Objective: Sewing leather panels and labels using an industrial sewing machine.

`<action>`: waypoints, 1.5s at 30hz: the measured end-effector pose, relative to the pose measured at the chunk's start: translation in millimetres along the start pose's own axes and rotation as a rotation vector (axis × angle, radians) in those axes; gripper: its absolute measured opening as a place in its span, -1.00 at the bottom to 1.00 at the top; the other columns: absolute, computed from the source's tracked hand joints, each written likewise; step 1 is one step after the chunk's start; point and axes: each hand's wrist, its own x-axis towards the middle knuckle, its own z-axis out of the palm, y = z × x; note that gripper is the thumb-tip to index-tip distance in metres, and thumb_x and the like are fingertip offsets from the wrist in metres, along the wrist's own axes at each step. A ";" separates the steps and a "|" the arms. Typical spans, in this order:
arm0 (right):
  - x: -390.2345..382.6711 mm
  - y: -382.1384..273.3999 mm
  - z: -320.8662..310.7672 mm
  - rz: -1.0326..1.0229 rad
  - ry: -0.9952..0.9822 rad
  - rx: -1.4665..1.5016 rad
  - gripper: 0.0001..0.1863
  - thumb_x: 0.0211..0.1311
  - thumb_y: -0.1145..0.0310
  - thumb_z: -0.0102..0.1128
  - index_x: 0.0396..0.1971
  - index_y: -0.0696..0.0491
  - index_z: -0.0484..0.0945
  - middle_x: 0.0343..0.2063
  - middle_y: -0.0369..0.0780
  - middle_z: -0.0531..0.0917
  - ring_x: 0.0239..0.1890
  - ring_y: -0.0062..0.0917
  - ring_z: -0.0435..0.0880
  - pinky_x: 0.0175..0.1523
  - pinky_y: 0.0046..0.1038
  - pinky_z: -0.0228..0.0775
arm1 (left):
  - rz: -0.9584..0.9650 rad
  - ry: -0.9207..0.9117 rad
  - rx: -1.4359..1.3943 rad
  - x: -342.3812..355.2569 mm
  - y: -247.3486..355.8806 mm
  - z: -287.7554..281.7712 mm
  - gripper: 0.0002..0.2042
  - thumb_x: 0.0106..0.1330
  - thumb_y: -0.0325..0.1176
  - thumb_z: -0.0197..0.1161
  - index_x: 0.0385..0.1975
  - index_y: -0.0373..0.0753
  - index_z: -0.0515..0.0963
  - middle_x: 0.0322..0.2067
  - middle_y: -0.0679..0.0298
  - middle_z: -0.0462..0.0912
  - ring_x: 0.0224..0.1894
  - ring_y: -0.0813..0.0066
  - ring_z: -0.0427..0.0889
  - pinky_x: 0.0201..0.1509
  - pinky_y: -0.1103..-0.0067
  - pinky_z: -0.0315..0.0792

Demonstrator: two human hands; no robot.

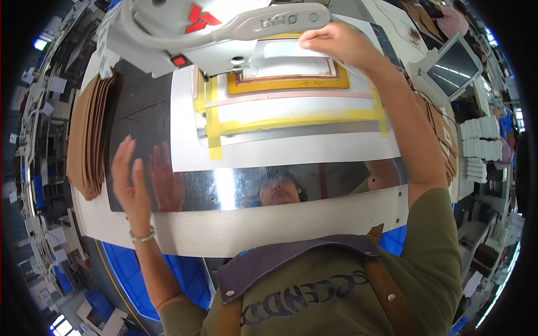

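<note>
My right hand (350, 47) reaches over the work area beside the grey machine arm (280, 21). Its fingers are pressed together, and a pale white piece (283, 50) lies at their tips; whether they grip it is hard to make out. Below is a yellow-edged frame (288, 84) with a brown inner border, on a white sheet (286, 148) with yellow tape strips (302, 119). My left hand (131, 173) is raised on the left, fingers apart and holding nothing, above the shiny metal plate (224, 187) that mirrors it.
A stack of brown pieces (89, 134) stands at the table's left edge. More brown pieces (443, 134) lie at the right, near a tilted screen (453, 66) and white stacks (481, 140). The white machine head (151, 47) overhangs the far left. Blue bins (131, 274) are below the table.
</note>
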 end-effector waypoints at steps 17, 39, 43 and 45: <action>26.9 8.3 53.4 0.082 -0.108 -0.056 -0.81 0.34 0.36 0.35 -0.15 0.11 0.79 -0.37 -0.28 0.77 -0.32 -0.61 0.69 -0.16 -0.49 0.52 | 0.428 -0.474 0.250 81.7 73.6 129.2 -0.32 0.58 0.16 0.07 0.42 -0.33 0.50 0.59 -0.17 0.17 0.65 -0.26 0.03 0.67 0.00 -0.08; 16.4 16.8 -25.0 0.078 -0.166 -0.286 -0.87 0.23 0.38 0.41 -0.27 0.07 0.82 -0.37 -0.32 0.80 -0.31 -0.68 0.70 -0.15 -0.57 0.47 | 0.414 -0.373 0.346 84.9 81.6 137.1 -0.28 0.51 0.20 0.19 0.44 -0.28 0.50 0.52 -0.17 0.31 0.56 -0.20 0.24 0.63 -0.02 0.05; 0.9 21.8 -24.3 0.091 -0.211 -0.379 -0.91 0.24 0.45 0.36 -0.33 0.11 0.79 -0.43 -0.29 0.78 -0.37 -0.65 0.69 -0.24 -0.54 0.47 | 0.437 -0.356 0.381 85.9 81.5 138.9 -0.25 0.50 0.23 0.19 0.45 -0.28 0.49 0.50 -0.16 0.34 0.54 -0.21 0.27 0.61 -0.02 0.10; -3.9 20.8 -23.7 0.083 -0.217 -0.380 -0.91 0.23 0.47 0.35 -0.34 0.12 0.78 -0.43 -0.28 0.78 -0.37 -0.64 0.70 -0.24 -0.53 0.47 | 0.446 -0.355 0.386 85.5 81.3 139.5 -0.25 0.50 0.23 0.19 0.45 -0.29 0.48 0.50 -0.15 0.34 0.55 -0.21 0.27 0.61 -0.02 0.10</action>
